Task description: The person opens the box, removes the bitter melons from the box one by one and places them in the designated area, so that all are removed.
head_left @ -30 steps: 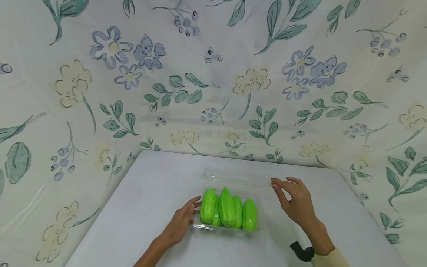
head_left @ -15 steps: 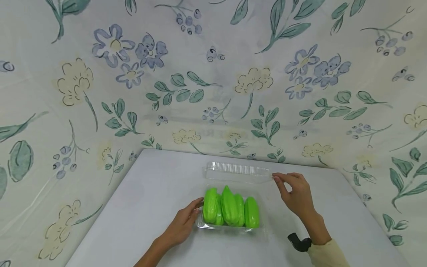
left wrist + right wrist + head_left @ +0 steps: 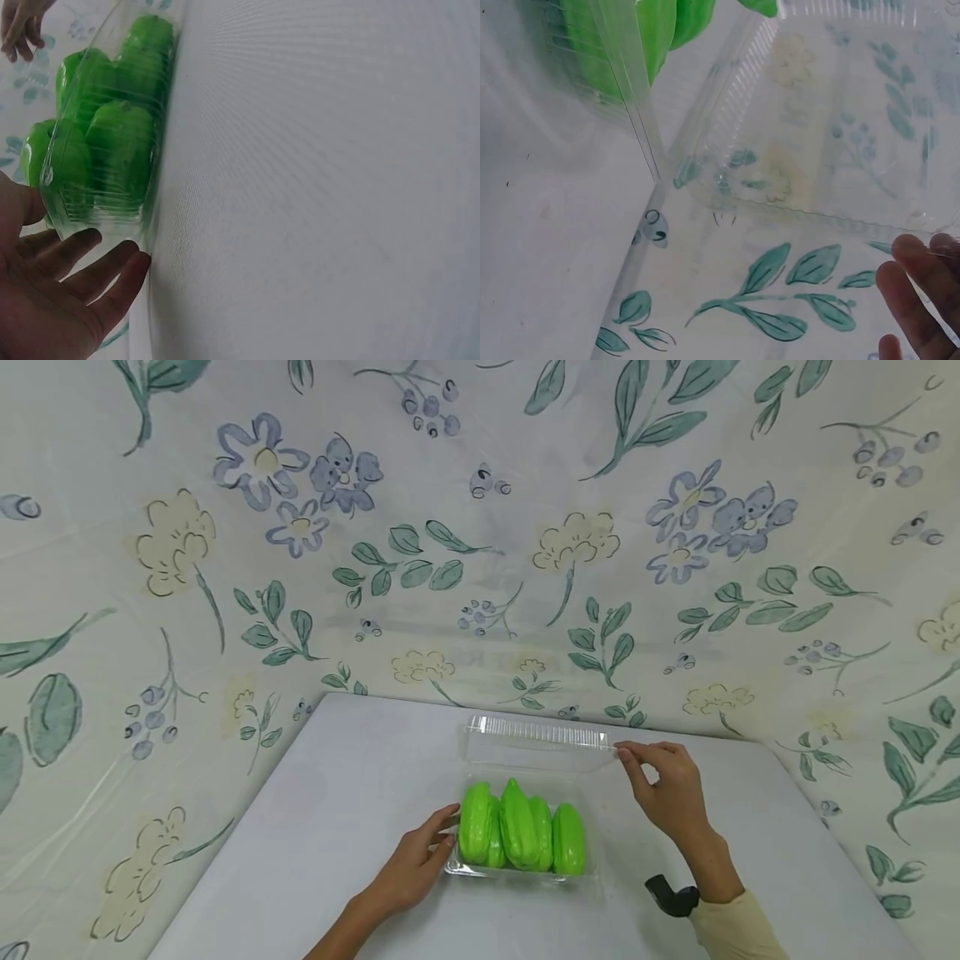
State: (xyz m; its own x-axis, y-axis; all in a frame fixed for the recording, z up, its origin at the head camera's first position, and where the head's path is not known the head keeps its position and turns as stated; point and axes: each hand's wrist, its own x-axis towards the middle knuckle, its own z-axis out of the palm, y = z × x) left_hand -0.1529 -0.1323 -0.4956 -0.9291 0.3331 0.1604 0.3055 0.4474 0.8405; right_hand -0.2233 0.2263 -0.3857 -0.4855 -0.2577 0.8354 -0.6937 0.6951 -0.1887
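Observation:
A clear plastic clamshell box (image 3: 517,876) sits on the white table, holding several glossy bright green, lobed vegetables (image 3: 517,828) that resemble peppers. Its hinged lid (image 3: 538,732) stands raised at the back. At the lid's right corner, my right hand (image 3: 670,789) pinches the edge between thumb and fingertips. My left hand (image 3: 411,864) is at the box's left end, fingers extended and spread. In the left wrist view the left fingers (image 3: 75,251) lie against or just beside the ribbed end wall; contact is hard to tell. The right wrist view shows the transparent lid (image 3: 817,135) from close up.
The white table (image 3: 360,752) surrounds the box on every side. Flower-patterned cloth (image 3: 480,577) rises behind the table and along its sides. A black curved piece (image 3: 671,897) shows beside the right wrist and beige sleeve (image 3: 735,927).
The lid has tilted further up, so its ridged edge now shows. My right hand has risen slightly with it. The left hand stays by the box; the whole view has shifted a little.

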